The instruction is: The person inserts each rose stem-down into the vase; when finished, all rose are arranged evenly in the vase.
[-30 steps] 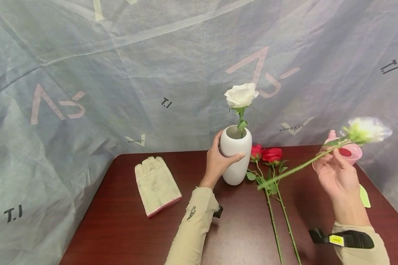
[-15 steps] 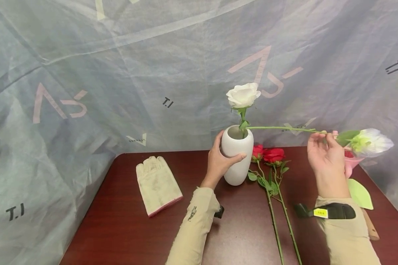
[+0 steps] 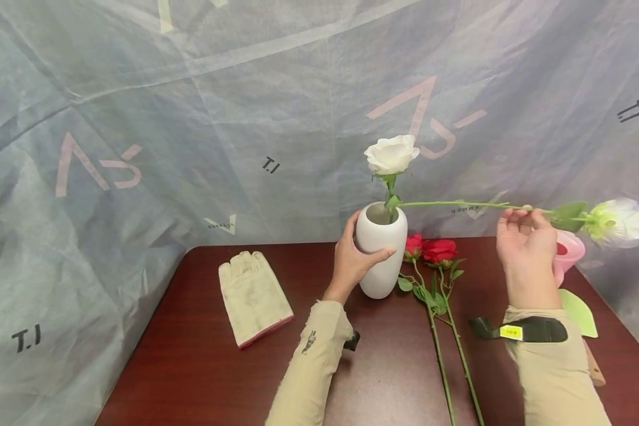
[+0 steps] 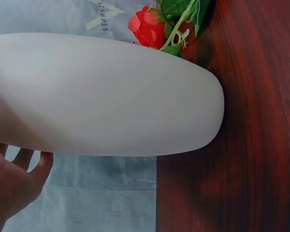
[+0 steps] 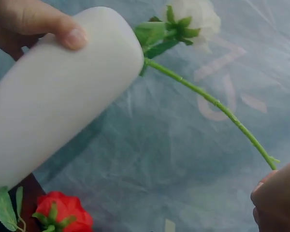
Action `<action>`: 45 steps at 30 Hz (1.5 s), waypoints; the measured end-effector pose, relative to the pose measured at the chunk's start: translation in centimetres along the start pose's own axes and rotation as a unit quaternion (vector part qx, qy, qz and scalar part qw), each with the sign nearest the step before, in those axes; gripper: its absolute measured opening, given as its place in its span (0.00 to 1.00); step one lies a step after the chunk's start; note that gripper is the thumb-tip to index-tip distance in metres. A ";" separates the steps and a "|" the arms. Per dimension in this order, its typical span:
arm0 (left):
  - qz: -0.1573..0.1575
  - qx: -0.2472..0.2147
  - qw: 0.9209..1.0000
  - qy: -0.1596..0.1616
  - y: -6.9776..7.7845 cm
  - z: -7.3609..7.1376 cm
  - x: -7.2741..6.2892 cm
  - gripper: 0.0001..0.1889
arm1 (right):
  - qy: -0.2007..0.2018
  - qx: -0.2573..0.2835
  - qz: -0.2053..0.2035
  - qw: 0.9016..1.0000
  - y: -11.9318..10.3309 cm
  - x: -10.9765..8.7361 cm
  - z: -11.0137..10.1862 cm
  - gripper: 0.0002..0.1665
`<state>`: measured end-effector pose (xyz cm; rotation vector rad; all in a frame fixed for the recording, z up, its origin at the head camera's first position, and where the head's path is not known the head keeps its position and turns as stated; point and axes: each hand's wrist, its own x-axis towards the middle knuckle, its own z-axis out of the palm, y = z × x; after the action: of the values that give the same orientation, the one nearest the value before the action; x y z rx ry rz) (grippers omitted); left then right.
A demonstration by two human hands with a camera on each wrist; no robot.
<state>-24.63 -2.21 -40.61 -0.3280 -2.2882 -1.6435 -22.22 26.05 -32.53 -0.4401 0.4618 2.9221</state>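
My left hand (image 3: 351,260) grips the side of a white vase (image 3: 379,260), thumb across its front. The vase stands upright on the table. One white rose (image 3: 391,155) rises out of its mouth. Out to the right, my right hand (image 3: 527,248) pinches the green stem of a second white flower (image 3: 620,222). That stem lies almost level, its bloom pointing right and its cut end at the vase rim beside the first rose's leaf. In the right wrist view the stem (image 5: 212,100) bends from the vase's rim to my fingers. Whether its tip is inside cannot be seen.
Two red roses (image 3: 439,251) with long stems lie right of the vase. A cream work glove (image 3: 254,299) lies to the left. Behind my right arm are a pink container (image 3: 568,251) and a light green blade-like piece (image 3: 579,313). Grey printed sheeting (image 3: 218,118) hangs behind.
My right hand has moved left and turned the flower's stem from slanting to nearly level, bringing its end up to the vase rim. My left hand stays on the vase.
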 end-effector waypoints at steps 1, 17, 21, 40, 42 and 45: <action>-0.001 -0.001 1.000 -0.001 0.0 0.0 0.0 0.49 | -0.008 -0.005 0.001 1.000 0.2 0.0 -0.1 0.08; 0.006 -0.009 1.000 -0.007 -0.4 -0.1 -0.3 0.45 | -0.114 -0.160 -0.046 0.979 6.1 0.0 -1.6 0.06; 0.011 -0.009 1.000 -0.007 -0.3 -0.1 -0.3 0.45 | -0.134 -0.201 -0.081 0.967 7.1 0.1 -0.9 0.07; 0.006 -0.011 1.000 -0.009 0.4 0.5 -0.3 0.50 | -0.128 -0.147 -0.117 0.974 5.4 -0.4 2.4 0.06; 0.003 -0.008 1.000 -0.008 0.3 0.5 -0.3 0.50 | -0.132 -0.150 -0.119 0.973 5.4 -0.3 2.3 0.05; -0.001 -0.008 1.000 -0.009 0.4 0.5 -0.3 0.51 | -0.143 -0.176 -0.121 0.967 5.9 -0.3 2.1 0.05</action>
<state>-24.26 -1.58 -40.56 -0.3453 -2.2904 -1.6684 -23.58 21.14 -28.91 -0.0977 -0.1441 2.7614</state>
